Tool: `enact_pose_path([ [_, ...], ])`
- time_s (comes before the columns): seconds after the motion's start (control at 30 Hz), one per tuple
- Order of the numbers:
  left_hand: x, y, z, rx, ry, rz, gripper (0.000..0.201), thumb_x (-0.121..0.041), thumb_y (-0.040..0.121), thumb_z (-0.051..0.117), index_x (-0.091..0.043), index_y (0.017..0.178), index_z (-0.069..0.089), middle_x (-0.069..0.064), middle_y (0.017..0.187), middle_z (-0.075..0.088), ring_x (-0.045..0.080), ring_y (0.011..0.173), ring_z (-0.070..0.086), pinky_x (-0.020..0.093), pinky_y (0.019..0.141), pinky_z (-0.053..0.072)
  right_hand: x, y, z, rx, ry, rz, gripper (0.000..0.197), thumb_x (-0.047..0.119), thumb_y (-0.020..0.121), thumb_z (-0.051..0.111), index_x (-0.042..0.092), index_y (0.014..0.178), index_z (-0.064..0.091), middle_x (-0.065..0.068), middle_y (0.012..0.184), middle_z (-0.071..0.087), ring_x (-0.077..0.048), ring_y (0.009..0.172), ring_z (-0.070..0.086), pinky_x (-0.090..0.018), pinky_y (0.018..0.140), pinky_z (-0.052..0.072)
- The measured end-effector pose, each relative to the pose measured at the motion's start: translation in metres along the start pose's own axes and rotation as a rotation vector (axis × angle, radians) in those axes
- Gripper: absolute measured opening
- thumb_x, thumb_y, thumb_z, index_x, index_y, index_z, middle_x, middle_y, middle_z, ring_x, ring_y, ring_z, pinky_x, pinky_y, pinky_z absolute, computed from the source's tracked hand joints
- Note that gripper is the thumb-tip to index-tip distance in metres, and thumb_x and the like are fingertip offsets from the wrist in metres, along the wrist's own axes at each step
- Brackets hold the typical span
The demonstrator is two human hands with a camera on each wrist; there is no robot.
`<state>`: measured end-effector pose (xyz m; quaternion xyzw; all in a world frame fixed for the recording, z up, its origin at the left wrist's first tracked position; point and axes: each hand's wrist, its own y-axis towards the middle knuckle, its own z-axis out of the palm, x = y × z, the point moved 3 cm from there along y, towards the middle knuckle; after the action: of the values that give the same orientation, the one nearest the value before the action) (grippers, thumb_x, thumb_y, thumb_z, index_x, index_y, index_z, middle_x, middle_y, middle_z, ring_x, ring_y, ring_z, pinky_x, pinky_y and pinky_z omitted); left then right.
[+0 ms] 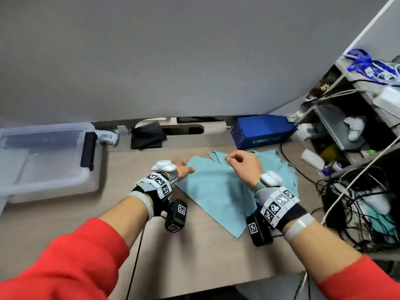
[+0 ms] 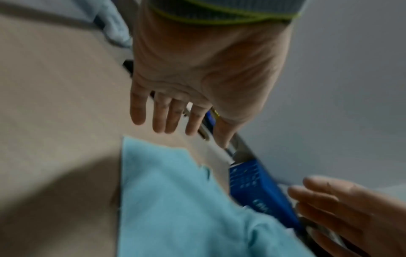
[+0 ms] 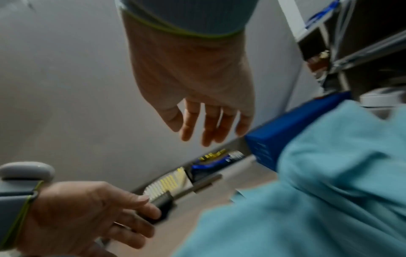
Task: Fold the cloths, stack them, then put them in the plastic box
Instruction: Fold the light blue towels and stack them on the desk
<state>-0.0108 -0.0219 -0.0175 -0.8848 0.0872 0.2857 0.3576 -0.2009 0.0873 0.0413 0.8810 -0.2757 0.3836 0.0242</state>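
Note:
A teal cloth (image 1: 216, 191) lies on the wooden table (image 1: 194, 256), laid over itself, with two corners at its far edge. More teal cloth (image 1: 279, 167) shows under it to the right. My left hand (image 1: 188, 169) hovers at the cloth's left corner with straight fingers and holds nothing; the left wrist view shows it (image 2: 175, 125) just beyond the cloth (image 2: 175, 200). My right hand (image 1: 231, 158) hangs over the far corners with loosely bent fingers. In the right wrist view that hand (image 3: 206, 132) is empty above the cloth (image 3: 307, 191). The clear plastic box (image 1: 13, 191) stands at the left.
A blue carton (image 1: 259, 131) sits just behind the cloth, with a dark device (image 1: 147, 135) to its left. Shelves with cables and bottles (image 1: 346, 148) crowd the right side. A black cable (image 1: 287, 161) runs beside the cloth. A grey wall stands behind the table.

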Motion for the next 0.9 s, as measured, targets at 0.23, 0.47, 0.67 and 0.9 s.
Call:
enact_pose_path([
  [0.23, 0.032, 0.064, 0.057, -0.172, 0.255, -0.089, 0.077, -0.053, 0.070, 0.076, -0.012, 0.128, 0.048, 0.012, 0.129, 0.052, 0.031, 0.116, 0.053, 0.034, 0.081, 0.041, -0.109, 0.016, 0.035, 0.099, -0.511, 0.328, 0.065, 0.054, 0.077, 0.063, 0.039, 0.138, 0.045, -0.008, 0.160, 0.015, -0.037, 0.147, 0.008, -0.057, 0.116, 0.015],
  [0.47, 0.028, 0.111, 0.082, -0.130, -0.049, 0.016, 0.088, -0.067, 0.051, 0.074, -0.026, 0.127, 0.058, -0.005, 0.117, 0.065, 0.023, 0.105, 0.064, 0.035, 0.093, 0.051, -0.131, 0.026, 0.059, 0.012, -0.554, 0.278, 0.069, 0.048, 0.076, 0.064, 0.036, 0.139, 0.040, -0.007, 0.164, 0.001, -0.037, 0.149, -0.006, -0.059, 0.118, -0.001],
  [0.67, 0.012, 0.110, 0.089, -0.169, -0.311, 0.218, 0.033, -0.029, 0.066, 0.077, -0.016, 0.096, 0.074, 0.000, 0.091, 0.069, 0.017, 0.078, 0.061, 0.024, 0.065, 0.049, -0.145, 0.028, 0.061, -0.061, -0.501, 0.204, 0.066, 0.051, 0.069, 0.068, 0.042, 0.131, 0.049, -0.004, 0.161, 0.012, -0.036, 0.148, 0.002, -0.059, 0.117, 0.005],
  [0.9, 0.027, 0.067, 0.044, -0.427, -0.541, 0.394, 0.038, -0.003, 0.075, 0.069, -0.010, 0.113, 0.067, 0.002, 0.104, 0.066, 0.014, 0.090, 0.054, 0.020, 0.068, 0.039, -0.114, 0.007, 0.047, -0.088, -0.409, 0.055, 0.049, 0.046, 0.086, 0.063, 0.028, 0.131, 0.059, -0.006, 0.144, 0.049, -0.029, 0.135, 0.033, -0.039, 0.116, 0.018],
])
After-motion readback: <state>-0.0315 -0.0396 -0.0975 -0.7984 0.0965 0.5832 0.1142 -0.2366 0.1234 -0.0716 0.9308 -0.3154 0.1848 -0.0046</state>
